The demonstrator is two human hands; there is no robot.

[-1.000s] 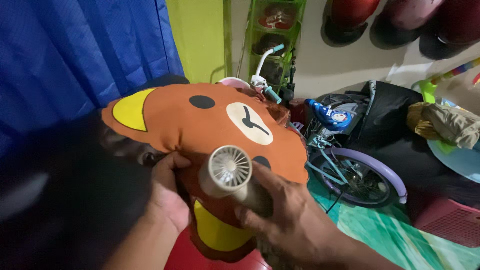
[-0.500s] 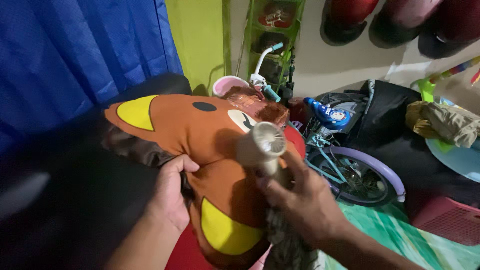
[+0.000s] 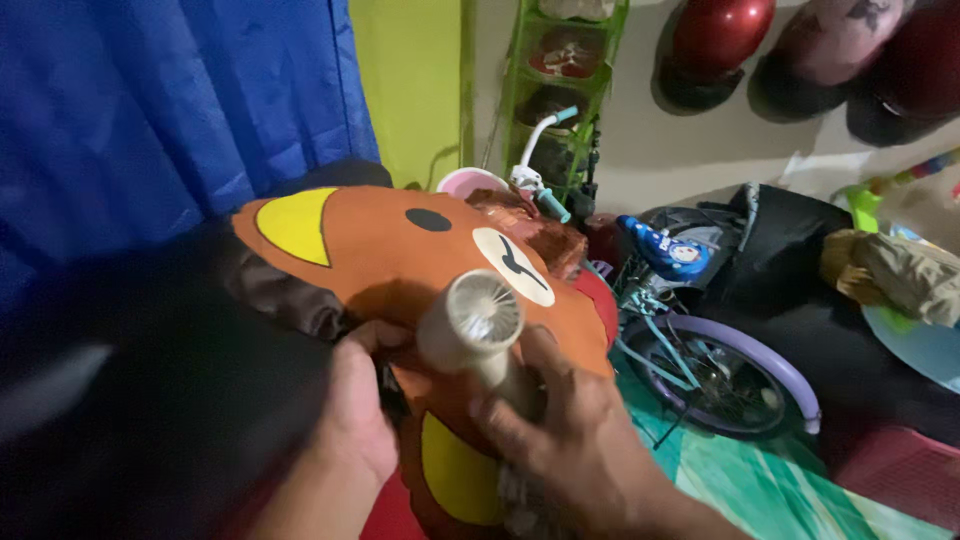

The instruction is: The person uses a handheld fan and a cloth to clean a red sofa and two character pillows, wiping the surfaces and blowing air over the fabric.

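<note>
A blue curtain [image 3: 160, 110] fills the upper left, and a child's bicycle [image 3: 690, 340] stands at right on a green floor mat [image 3: 760, 480], below helmets [image 3: 720, 35] hung on the wall. At centre, a brown bear-face cushion [image 3: 400, 260] with yellow ears is held up in front of the camera, tilted, with one ear at upper left and the other at the bottom.

The left hand [image 3: 360, 420] is raised from the lower edge, palm toward the cushion. Its fingers [image 3: 385, 335] are closed on the cushion's lower left edge, beside dark fabric.

The right hand [image 3: 570, 440] is raised from lower right. Its fingers [image 3: 500, 415] are wrapped tightly around the handle of a small beige handheld fan [image 3: 470, 322]. The round grille of the fan is turned toward the camera and lies over the cushion, just below the white muzzle patch [image 3: 515, 265].
</note>
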